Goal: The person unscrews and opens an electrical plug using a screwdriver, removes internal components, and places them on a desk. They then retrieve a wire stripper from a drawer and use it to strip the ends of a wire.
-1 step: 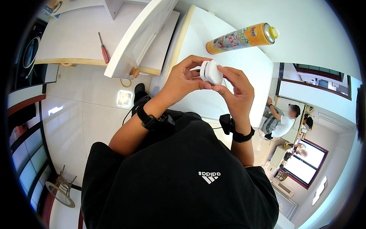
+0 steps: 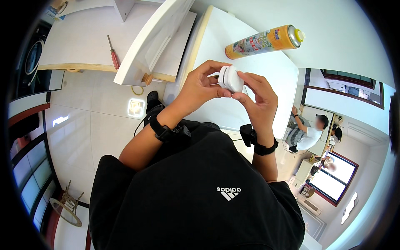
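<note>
Between both hands is a small white round plastic piece (image 2: 236, 80), built like stacked discs with a narrow gap between its layers. From one side, my left hand (image 2: 200, 85) grips its rim with thumb and fingers. My right hand (image 2: 261, 95) pinches its other face, fingertips on top and thumb below. The piece is held up over a white tabletop (image 2: 213, 48). Just beyond my hands, an orange-yellow aerosol can (image 2: 260, 43) with a yellow cap lies close by, its cap toward the right. My fingers hide part of the piece.
A white cabinet door (image 2: 143, 50) with a wooden knob (image 2: 147, 78) juts out at left of the tabletop. On the left counter lies a red-handled screwdriver (image 2: 113, 55). Another person (image 2: 307, 135) sits off to the right. A stool (image 2: 66, 208) stands at lower left.
</note>
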Tool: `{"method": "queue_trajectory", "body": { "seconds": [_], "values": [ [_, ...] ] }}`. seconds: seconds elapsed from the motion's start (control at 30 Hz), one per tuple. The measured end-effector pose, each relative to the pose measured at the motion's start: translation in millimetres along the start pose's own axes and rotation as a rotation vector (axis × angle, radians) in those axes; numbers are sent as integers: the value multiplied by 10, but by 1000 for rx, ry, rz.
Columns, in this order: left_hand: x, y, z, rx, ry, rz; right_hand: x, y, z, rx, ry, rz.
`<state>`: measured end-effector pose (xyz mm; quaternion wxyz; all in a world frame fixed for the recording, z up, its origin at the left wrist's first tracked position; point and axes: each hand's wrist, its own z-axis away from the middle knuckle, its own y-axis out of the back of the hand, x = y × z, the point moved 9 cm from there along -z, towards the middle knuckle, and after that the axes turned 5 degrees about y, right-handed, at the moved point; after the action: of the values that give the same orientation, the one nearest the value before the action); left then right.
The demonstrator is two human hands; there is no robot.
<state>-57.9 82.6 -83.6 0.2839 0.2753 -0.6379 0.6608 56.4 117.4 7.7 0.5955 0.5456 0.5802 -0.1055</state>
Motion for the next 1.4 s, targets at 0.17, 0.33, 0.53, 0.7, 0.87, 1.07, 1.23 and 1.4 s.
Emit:
{"method": "queue_trajectory", "body": {
  "seconds": [0.17,0.33,0.53,0.7,0.87,1.07,1.23,1.4],
  "values": [
    [-5,-4,9,2,10,13,-21,15,-10,8,16,2],
    [8,-17,14,2,-4,10,-25,20,-7,6,19,-2],
    [2,-15,14,2,-8,5,-16,17,-4,13,6,-7],
    [9,-18,19,5,1,-3,-34,8,-3,-2,19,25],
    [-19,21,21,26,-3,-3,-133,-58,-21,-78,59,125],
    [6,35,38,85,58,-11,-132,-127,-18,-97,80,132],
    [-15,-1,32,40,25,-53,-1,-61,-10,-79,5,-21],
    [50,-45,43,14,-98,-248,366,-101,129,81,-445,-545]
  ]
}}
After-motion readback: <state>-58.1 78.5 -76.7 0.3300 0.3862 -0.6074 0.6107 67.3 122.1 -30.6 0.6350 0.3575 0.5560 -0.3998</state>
